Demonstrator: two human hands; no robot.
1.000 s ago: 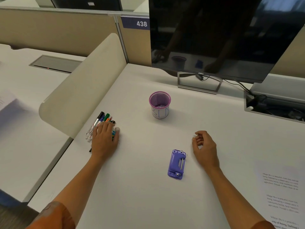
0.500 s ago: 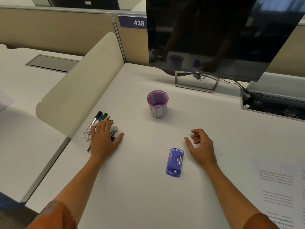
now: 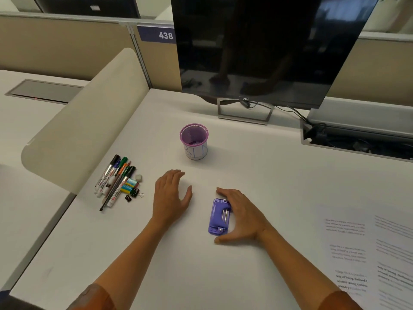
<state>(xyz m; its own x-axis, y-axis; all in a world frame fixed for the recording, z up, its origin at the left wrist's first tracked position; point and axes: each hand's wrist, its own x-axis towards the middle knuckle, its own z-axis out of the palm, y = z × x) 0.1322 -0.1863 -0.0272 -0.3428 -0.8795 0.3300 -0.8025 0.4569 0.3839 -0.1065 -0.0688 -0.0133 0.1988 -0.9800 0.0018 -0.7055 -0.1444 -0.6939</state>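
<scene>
A small purple device [image 3: 218, 217] with two metal pins on top lies flat on the white desk [image 3: 279, 180]. My right hand [image 3: 242, 217] curves round its right side, fingertips at its far end and thumb by its near end. My left hand [image 3: 171, 195] hovers or rests flat on the bare desk just left of it, fingers straight and holding nothing. A purple mesh cup [image 3: 194, 140] stands upright beyond both hands. A bunch of markers [image 3: 114, 182] lies to the left, apart from my left hand.
Binder clips [image 3: 134, 194] and a small white eraser [image 3: 138, 177] lie beside the markers. A dark monitor [image 3: 268, 52] stands at the back, a cable tray [image 3: 357, 139] at its right. Printed sheets [image 3: 368, 253] cover the near right. A beige divider [image 3: 85, 121] borders the left.
My left hand left the markers and moved right toward the desk's middle. My right hand shifted left and wrapped round the purple device. The view came closer.
</scene>
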